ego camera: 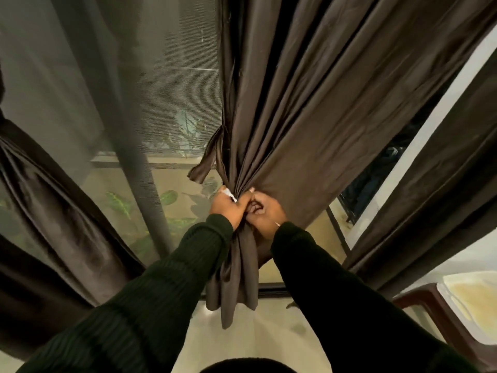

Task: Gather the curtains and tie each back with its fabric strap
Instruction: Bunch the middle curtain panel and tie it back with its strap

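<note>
At frame centre, the left hand point(228, 208) and right hand point(265, 212) both grip the gathered curtain point(309, 109), fingers curled tight round its bunched folds. The strap point(208, 157) dangles just left, above the hands.

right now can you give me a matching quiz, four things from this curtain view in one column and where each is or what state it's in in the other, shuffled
Things:
1. middle curtain
2. fabric strap
3. left curtain
4. brown chair

States or places:
A. hangs loose from the curtain's edge
B. lower right corner
C. bunched in both hands
D. sweeps toward the left edge

Pairs: 1-C, 2-A, 3-D, 4-B

The left hand and right hand grip the gathered folds.
</note>
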